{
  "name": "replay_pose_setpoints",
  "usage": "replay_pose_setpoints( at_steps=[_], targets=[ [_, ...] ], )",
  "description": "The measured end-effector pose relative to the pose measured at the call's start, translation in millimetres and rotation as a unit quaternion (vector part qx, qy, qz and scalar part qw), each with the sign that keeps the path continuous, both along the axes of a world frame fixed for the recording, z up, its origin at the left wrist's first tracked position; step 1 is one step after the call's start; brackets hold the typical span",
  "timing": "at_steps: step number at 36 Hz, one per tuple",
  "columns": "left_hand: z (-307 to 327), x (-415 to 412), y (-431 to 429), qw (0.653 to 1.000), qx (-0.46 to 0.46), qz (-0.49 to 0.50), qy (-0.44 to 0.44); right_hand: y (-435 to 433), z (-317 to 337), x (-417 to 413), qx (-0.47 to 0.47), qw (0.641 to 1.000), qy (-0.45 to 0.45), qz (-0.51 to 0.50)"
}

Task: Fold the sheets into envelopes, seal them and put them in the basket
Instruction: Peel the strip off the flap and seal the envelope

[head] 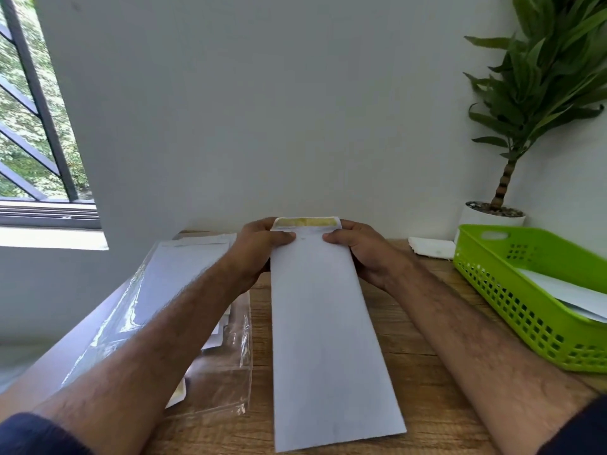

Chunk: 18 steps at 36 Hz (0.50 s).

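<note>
Both pinching envelope [328, 339] far corners: left hand [258, 249], right hand [363, 252]; basket [492, 284] apart at right.

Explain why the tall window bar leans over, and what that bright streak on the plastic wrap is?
Head view: the wide-angle lens likely tilts the window bar and stretches the envelope toward the bottom edge. Head view: daylight glares off the plastic wrap at left. Head view: everything is slightly soft, with no hard shadows on the table.

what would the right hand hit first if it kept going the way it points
Probably the left hand: the right hand, gripping the envelope, points its thumb at the left thumb close by. Depth is unclear.
</note>
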State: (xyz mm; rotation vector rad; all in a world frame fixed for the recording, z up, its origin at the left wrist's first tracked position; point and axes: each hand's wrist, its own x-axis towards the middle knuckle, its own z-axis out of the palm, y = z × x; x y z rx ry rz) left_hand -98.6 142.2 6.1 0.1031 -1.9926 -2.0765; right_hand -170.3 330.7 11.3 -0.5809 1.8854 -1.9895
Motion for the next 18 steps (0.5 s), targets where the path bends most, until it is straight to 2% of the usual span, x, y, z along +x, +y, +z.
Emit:
replay_pose_setpoints(
  at_steps=[5,14,18],
  targets=[
    [3.7,2.5,-4.4,0.999,0.023,0.015,0.025,0.9,4.6,2.4,-0.035,0.999,-0.009,0.028],
    [6.9,6.4,-0.9,0.999,0.037,0.025,0.012,4.0,6.5,5.7,-0.073,0.995,-0.060,0.035],
    [4.0,1.2,-0.9,0.998,-0.009,0.060,0.029,0.7,3.6,4.6,-0.028,1.000,0.000,0.007]
  ],
)
